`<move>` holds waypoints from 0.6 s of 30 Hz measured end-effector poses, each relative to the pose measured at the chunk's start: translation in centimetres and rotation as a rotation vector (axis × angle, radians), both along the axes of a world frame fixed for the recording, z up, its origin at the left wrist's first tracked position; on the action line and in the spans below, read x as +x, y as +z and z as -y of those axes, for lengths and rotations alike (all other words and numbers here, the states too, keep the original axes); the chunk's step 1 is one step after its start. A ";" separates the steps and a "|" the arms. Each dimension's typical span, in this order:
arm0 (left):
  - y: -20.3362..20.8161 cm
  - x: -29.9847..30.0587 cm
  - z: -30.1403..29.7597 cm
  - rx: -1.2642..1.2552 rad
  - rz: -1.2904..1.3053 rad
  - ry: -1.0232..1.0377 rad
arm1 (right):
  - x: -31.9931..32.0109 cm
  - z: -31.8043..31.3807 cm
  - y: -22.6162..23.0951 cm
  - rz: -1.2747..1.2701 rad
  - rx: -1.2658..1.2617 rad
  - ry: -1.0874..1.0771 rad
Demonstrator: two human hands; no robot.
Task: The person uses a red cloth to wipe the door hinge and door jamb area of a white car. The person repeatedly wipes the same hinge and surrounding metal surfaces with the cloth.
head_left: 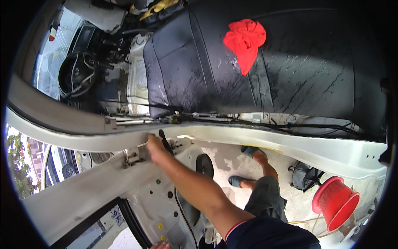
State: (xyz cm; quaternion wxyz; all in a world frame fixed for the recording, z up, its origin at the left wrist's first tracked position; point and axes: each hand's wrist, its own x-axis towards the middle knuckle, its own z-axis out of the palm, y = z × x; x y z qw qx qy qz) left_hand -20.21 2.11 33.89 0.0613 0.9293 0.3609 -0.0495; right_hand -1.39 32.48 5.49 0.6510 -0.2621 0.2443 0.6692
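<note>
My right arm [207, 191] stretches up and left across an opened white car door [154, 203] whose inner panel is stripped bare. My right hand [156, 151] is closed at the hinge side of the door, against the white body pillar [137, 140]. What its fingers grip is hidden. Beside it stands a short black bar-like part [166, 142]. Only fingertips of my left hand [161, 245] show at the bottom edge. They touch the door panel near yellow plugs [161, 238] and the black window seal [130, 222]; the rest is out of view.
A wet black seat [186, 62] carries a red cloth [247, 39]. Loose wiring [248, 121] runs along the exposed sill. Beyond are a steering wheel [76, 74] and dashboard. My feet [237, 181] stand on concrete; a black item [304, 176] and red stool-like object [336, 203] sit at right.
</note>
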 end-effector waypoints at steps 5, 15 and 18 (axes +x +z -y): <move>0.1 0.6 0.3 -0.038 0.017 0.059 | -1.7 0.1 8.6 0.614 -0.313 -0.217; -0.5 0.3 0.2 -0.020 0.033 0.051 | -1.0 -0.4 5.7 0.362 -0.092 -0.042; -0.5 1.0 0.4 -0.002 0.034 0.063 | -2.2 -2.2 4.2 0.620 -0.159 -0.006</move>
